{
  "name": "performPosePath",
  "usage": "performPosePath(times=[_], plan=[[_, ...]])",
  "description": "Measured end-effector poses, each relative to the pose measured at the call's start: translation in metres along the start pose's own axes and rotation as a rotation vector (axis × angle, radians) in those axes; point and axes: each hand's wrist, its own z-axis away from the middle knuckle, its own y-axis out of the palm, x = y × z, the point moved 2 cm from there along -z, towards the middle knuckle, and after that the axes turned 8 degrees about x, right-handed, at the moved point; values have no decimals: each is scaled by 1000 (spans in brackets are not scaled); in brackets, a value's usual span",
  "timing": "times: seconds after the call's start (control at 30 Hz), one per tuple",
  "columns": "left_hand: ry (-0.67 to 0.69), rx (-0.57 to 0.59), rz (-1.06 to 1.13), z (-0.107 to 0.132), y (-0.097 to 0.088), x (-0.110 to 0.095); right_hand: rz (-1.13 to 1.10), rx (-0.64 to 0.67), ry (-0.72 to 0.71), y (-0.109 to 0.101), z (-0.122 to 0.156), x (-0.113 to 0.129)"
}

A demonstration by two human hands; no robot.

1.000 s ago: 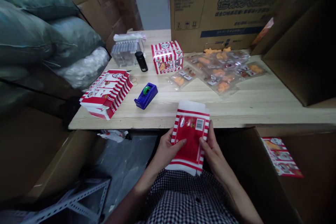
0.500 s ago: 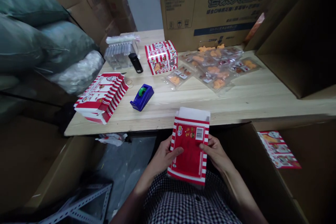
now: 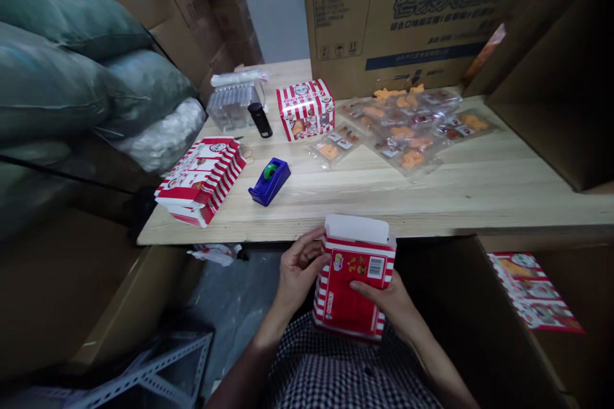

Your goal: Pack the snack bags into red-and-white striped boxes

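Observation:
A red-and-white striped carton (image 3: 352, 300) is held in front of my lap, its printed back with a barcode facing me and its white top flap standing up. My right hand (image 3: 391, 300) grips it from the right, thumb flat across the red panel. At the upper left edge, my left hand (image 3: 304, 268) has its fingers bent and its thumb against the carton's side; some fingertips are hidden behind it. Beyond the hands, a blue tape dispenser (image 3: 270, 183) with a green core stands on the wooden table (image 3: 307, 204).
To the left lie flat striped cartons (image 3: 201, 179). Farther back are a formed striped box (image 3: 306, 110), a black cylinder (image 3: 259, 120), clear plastic trays (image 3: 233, 105) and several clear packets (image 3: 403, 131) with orange pieces. A big cardboard box (image 3: 407, 13) stands behind; an open box (image 3: 527, 294) holds a printed sheet.
The carton has opened from nearly flat into a fuller box shape. My left hand has moved up to its upper left edge, and my right thumb has slid inward over the panel.

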Motion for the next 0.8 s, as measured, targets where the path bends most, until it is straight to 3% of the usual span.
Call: performPosePath(times=[0.17, 0.23, 0.4, 0.5, 0.6, 0.8], plan=[[12, -82, 89, -1, 6, -2, -133, 252, 115, -14, 10, 0], [-28, -65, 141, -1, 7, -2, -188, 315, 127, -23, 12, -4], [-41, 51, 193, 2, 20, 0, -230, 297, 95, -15, 11, -5], [-11, 55, 146, 1, 30, -4, -170, 222, 86, -2, 12, 11], [-48, 29, 121, -2, 34, -7, -158, 116, 97, -5, 18, 27], [-4, 62, 218, -6, 28, -10, -257, 277, 118, -26, 33, 18]])
